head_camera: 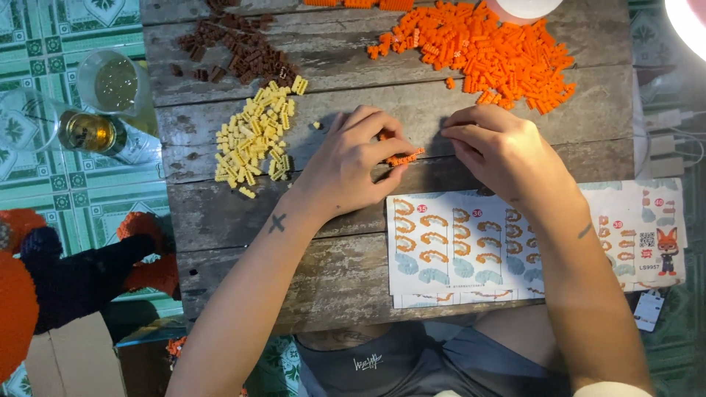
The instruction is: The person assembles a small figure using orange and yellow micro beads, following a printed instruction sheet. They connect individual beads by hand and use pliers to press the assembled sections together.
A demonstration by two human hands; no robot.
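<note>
Assembly step, mid-build. Left hand (351,165) pinching small orange brick strip (403,156) at fingertips; right hand (494,151) fingers pressed together just right of it, contents indiscernible. Instruction sheet (456,250) below grip; orange brick pile (485,51) above. Next: probably careful alignment, firm press.

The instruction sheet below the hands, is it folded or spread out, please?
Spread out: the instruction sheet lies flat on the wooden table, its diagram panels facing up.

— What is the desk (243,220) like?
— Rough grey wooden planks, worn and cracked, with gaps between the boards.
— And the floor (44,37)?
— Tiles in green and white with a flower pattern, seen at the left and far right.
— Any light?
— A bright lamp (687,22) glows pinkish-white in the top right corner.
— Anything else?
— A cardboard box (73,364) sits bottom left.
</note>
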